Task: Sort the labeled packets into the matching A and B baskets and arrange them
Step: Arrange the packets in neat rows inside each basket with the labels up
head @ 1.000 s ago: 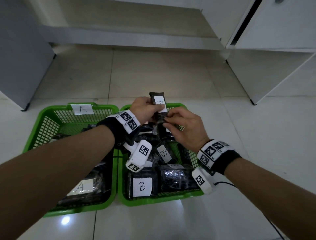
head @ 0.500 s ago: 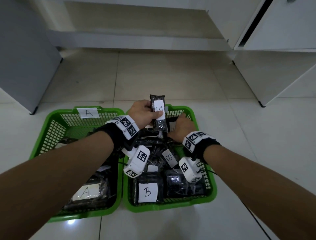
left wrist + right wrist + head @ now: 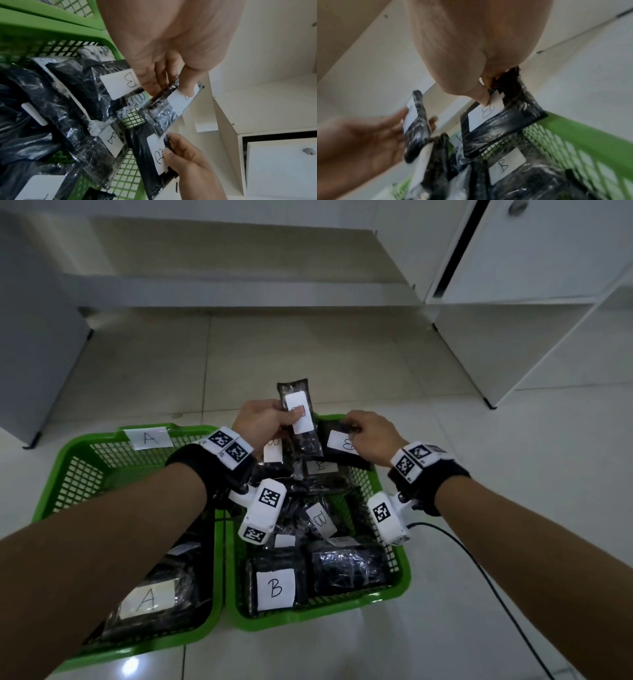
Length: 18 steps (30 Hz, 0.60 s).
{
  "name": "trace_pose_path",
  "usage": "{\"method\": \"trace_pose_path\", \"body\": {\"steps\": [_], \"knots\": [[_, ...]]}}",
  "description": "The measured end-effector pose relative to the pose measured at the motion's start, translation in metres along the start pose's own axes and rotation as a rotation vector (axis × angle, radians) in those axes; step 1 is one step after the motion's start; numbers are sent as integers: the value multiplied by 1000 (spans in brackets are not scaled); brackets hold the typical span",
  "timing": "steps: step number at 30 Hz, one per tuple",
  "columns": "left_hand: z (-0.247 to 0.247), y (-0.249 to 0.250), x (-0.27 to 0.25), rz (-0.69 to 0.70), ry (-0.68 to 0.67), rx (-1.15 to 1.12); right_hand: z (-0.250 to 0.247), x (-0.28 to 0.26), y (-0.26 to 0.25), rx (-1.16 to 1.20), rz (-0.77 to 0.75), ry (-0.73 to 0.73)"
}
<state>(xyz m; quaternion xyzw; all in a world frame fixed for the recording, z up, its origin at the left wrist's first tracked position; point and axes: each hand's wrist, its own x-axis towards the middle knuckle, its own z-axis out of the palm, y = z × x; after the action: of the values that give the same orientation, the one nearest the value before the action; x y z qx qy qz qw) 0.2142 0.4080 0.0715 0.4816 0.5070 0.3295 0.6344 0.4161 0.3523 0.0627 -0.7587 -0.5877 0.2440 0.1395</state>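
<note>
Head view: your left hand (image 3: 263, 422) pinches upright packet (image 3: 299, 419), right hand (image 3: 371, 433) pinches second packet (image 3: 342, 448) at B basket (image 3: 399, 580) far edge; slick wrap could slip.

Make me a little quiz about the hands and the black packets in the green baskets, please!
1. True or false: the left hand holds a black plastic-wrapped packet with a white label upright.
2. Which letter is on the flat black packet that the right hand pinches? a) A b) B
3. Fill in: both hands are above the green mesh plastic basket holding packets labelled ___.

Key: 1 true; 2 b; 3 B.
</note>
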Motion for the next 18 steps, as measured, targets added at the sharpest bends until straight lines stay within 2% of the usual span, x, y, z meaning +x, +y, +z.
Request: {"method": "trace_pose_path", "body": {"steps": [3,5,8,13,15,18], "knots": [[-8,-3,4,74,124,50,7,-2,-10,-63,-62,-74],[-15,-5,4,77,126,91,9,0,-18,-1,-29,-109],[-24,-10,4,59,108,109,8,10,-17,187,141,-54],[-29,-12,5,93,106,158,4,-5,-10,738,536,63],[-28,-12,4,110,92,182,6,-9,-6,841,556,104],[-26,-12,4,123,82,185,19,-20,-12,1025,578,64]]}}
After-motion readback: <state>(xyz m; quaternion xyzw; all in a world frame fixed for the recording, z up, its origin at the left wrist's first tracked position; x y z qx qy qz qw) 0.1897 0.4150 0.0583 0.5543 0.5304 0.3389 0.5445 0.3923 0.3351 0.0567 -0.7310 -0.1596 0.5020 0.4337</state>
